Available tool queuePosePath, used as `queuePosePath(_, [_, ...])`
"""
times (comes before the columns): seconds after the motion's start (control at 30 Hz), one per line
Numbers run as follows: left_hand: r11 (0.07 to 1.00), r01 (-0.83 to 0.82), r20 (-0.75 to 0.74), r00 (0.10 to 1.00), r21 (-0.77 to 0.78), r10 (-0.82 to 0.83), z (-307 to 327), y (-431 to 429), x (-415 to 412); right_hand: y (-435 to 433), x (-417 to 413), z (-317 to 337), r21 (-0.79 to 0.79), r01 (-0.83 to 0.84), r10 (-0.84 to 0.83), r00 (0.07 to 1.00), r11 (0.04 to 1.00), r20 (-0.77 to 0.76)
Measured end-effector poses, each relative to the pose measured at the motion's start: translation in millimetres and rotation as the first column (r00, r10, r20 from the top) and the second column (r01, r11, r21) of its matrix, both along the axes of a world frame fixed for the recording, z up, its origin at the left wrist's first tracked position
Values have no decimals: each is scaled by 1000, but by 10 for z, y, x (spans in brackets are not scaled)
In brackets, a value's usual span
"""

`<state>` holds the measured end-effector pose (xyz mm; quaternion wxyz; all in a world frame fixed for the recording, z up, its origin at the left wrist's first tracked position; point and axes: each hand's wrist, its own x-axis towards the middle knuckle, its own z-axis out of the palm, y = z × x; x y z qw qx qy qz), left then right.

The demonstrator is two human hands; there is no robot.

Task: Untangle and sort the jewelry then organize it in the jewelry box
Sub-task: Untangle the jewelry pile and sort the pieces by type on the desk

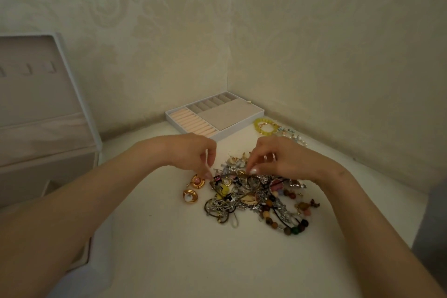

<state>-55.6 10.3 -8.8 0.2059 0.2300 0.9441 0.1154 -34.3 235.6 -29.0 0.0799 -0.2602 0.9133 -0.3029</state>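
Left hand (193, 153) and right hand (280, 161) pinch indistinct pieces in the jewelry pile (254, 197).

2 walls meet in a corner (228, 60) behind the tabletop (157, 249). The left wall (108, 19) and the right wall (338, 43) both carry pale cream wallpaper with a raised damask leaf pattern. The tabletop is plain white. The light is dim, warm and soft. A grey surface (433, 225) shows past the tabletop's right edge.
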Motion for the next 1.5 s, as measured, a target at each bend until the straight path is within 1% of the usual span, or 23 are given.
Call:
queuePosePath(0.03, [997, 22, -43, 999, 79, -19, -11, 30, 4, -4, 7, -9, 29, -34, 33, 998, 999, 46])
queuePosePath(0.1, [977, 91, -77, 994, 193, -77, -43, 109, 38, -37, 27, -7, 20, -85, 82, 992, 996, 100])
queuePosePath(0.2, [961, 188, -74, 982, 205, -176, -126, 199, 96, -18, 36, 40, -68, -67, 72, 995, 995, 72])
queuePosePath(0.23, [959, 210, -68, 977, 192, -200, -149, 210, 102, 22, 36, 64, -78, -50, 55, 996, 996, 67])
queuePosePath(0.3, [963, 229, -70, 973, 144, -221, -165, 205, 93, 116, 43, 107, -59, -34, 40, 993, 998, 107])
queuePosePath(0.43, [973, 230, -112, 967, 3, -228, -111, 162, 52, 177, 45, 105, 59, -34, 21, 981, 998, 195])
queuePosePath(0.67, [971, 179, -66, 979, -159, -191, -73, 59, -5, 228, 54, 121, 149, 27, -57, 978, 988, 201])
queuePosePath(0.73, [961, 182, -72, 977, -210, -201, -68, 40, -13, 231, 58, 115, 155, 29, -60, 978, 988, 201])
queuePosePath(0.8, [956, 184, -73, 976, -228, -205, -60, 42, -10, 206, 56, 102, 167, 15, -48, 980, 986, 195])
queuePosePath(0.87, [967, 184, -82, 976, -176, -201, -55, 51, 4, 168, 56, 100, 163, -9, -23, 981, 987, 190])
queuePosePath(0.93, [979, 201, -119, 972, -28, -203, -45, 68, 20, 143, 69, 114, 129, -59, 30, 976, 990, 215])
queuePosePath(1.0, [960, 241, -151, 964, 141, -220, -46, 99, 30, 146, 81, 130, 82, -87, 64, 968, 993, 245])
queuePosePath(1.07, [923, 307, -113, 951, 232, -288, -49, 150, 58, 167, 64, 121, 34, -31, 23, 977, 999, 210])
queuePosePath(1.17, [878, 433, -66, 901, 204, -429, -116, 200, 70, 172, -7, 73, -17, 98, -97, 995, 995, 30])
queuePosePath(1.27, [862, 471, -79, 882, 189, -464, -162, 145, 23, 156, -70, 21, -26, 216, -217, 971, 976, -98])
queuePosePath(1.37, [866, 465, -75, 885, 187, -459, -171, 100, -14, 176, -110, -17, 41, 306, -299, 947, 951, -117])
queuePosePath(1.5, [875, 466, -54, 885, 130, -463, -141, 97, -12, 233, -124, -32, 87, 362, -357, 932, 928, -68])
